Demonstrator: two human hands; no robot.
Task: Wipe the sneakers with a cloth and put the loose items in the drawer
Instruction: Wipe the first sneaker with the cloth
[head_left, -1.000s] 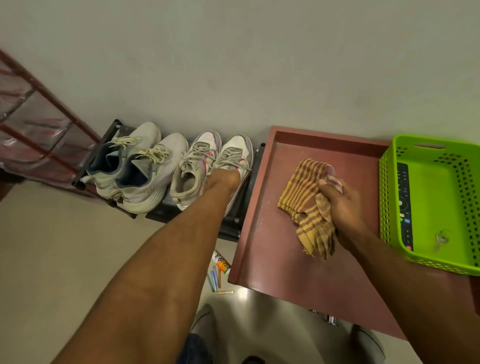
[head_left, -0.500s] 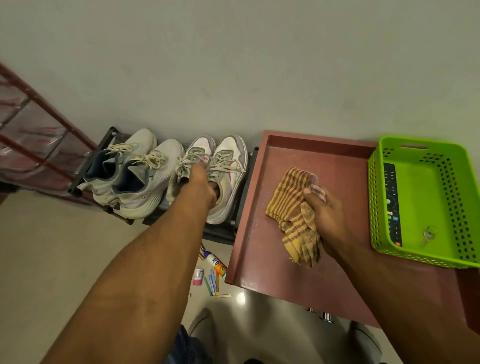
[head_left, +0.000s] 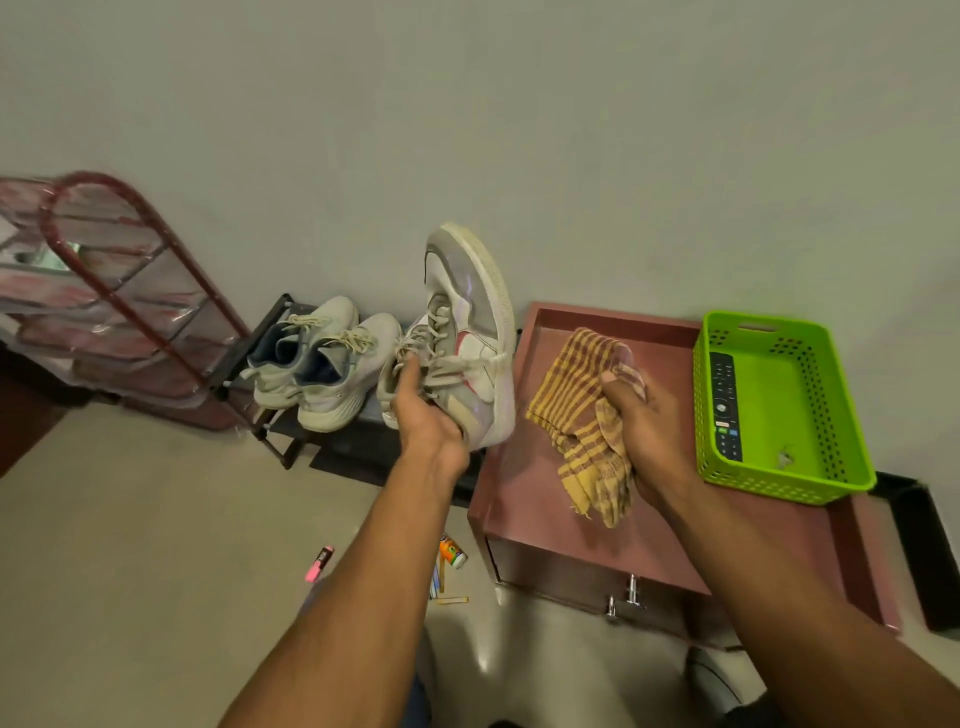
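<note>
Gripping a scuffed leather sneaker (head_left: 467, 338), left hand (head_left: 426, 421); right hand (head_left: 647, 426) bunches checked cloth (head_left: 576, 415).

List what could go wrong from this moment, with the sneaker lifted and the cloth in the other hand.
1. The left hand holds the lifted sneaker only at its heel end, toe up; it may slip or twist once wiping starts.
2. The checked cloth hangs loose from the right hand; the trailing end could snag.
3. The pink marker and glue stick lie on the floor near the person's feet, easy to step on.

white sneaker (head_left: 470, 332) raised toe-up, checked cloth (head_left: 582, 410) crumpled
</note>
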